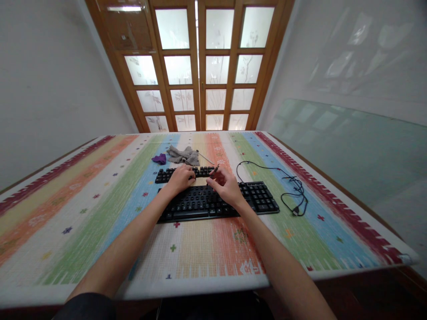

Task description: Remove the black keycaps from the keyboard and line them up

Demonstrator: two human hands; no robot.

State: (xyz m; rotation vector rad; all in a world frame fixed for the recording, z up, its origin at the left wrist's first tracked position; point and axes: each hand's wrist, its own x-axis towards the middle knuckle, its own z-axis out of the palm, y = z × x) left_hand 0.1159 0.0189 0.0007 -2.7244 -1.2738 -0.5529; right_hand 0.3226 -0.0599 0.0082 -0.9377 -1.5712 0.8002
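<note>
- Left of centre: the left hand [181, 178] curls over black keycaps [162, 177]; its grip cannot be told.
- Centre: the partly bare keyboard [191, 214], best kept steady.
- Right of centre: the right hand [226, 186], fingers nearly closed, pinches a slim dark item [216, 169].

Wood-framed glass doors [232, 66] beyond the person's right hand [227, 186] and a brightly striped tablecloth [193, 249] beneath it suggest a home.
</note>
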